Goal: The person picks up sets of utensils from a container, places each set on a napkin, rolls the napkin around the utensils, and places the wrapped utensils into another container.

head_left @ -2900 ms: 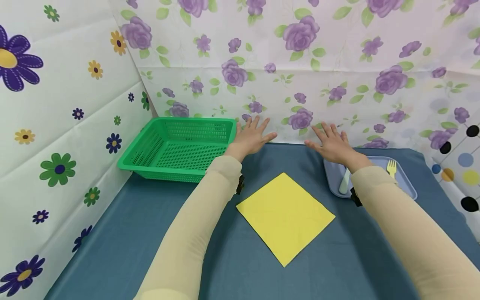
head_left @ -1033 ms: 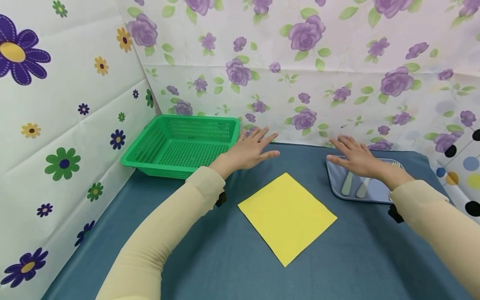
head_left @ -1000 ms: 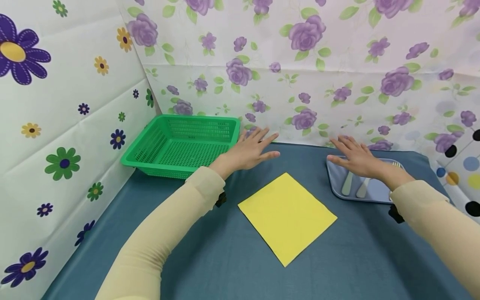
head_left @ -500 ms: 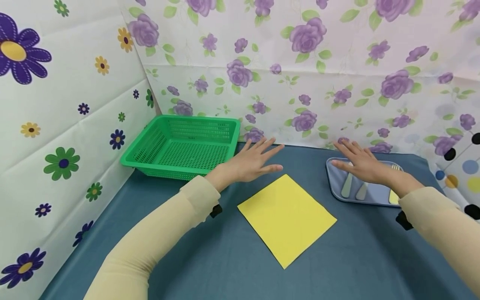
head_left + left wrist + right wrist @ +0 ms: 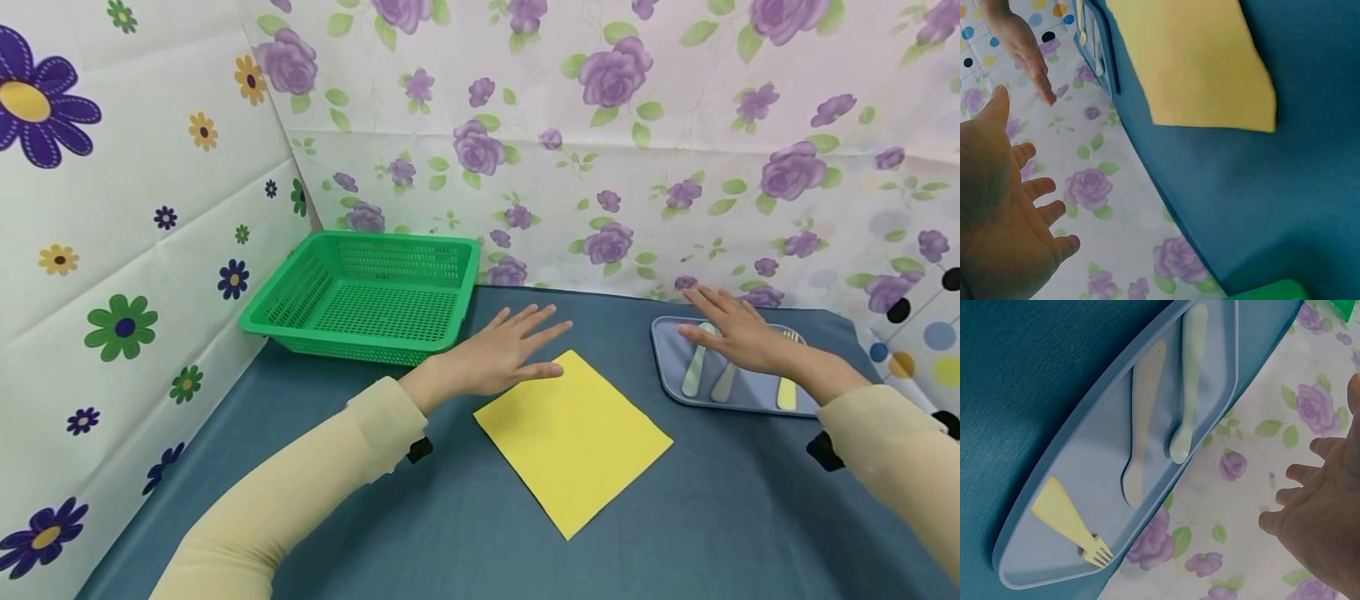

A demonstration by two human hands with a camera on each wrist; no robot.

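My left hand (image 5: 498, 354) is held with fingers spread, palm down, overlapping the far corner of a yellow square napkin (image 5: 573, 446) in the head view. Nothing is in it. My right hand (image 5: 742, 337), also with straight fingers and holding nothing, hovers over a blue-grey tray (image 5: 757, 402) at the right. On that tray lie a pale green spoon (image 5: 1189, 381), a greyish knife (image 5: 1144, 419) and a yellow fork (image 5: 1069, 515). The right hand partly hides the cutlery in the head view, while the right wrist view shows all three pieces.
A green perforated basket (image 5: 360, 346) stands at the back left, beside the flowered side wall. A dark blue cloth (image 5: 450, 533) covers the table. Along its back edge rises a flowered sheet (image 5: 555, 192).
Both hands have drawn back toward the body, the left reaching over the napkin's far corner. The right has also moved rightward, uncovering more of the tray. Napkin, basket and tray stay put.
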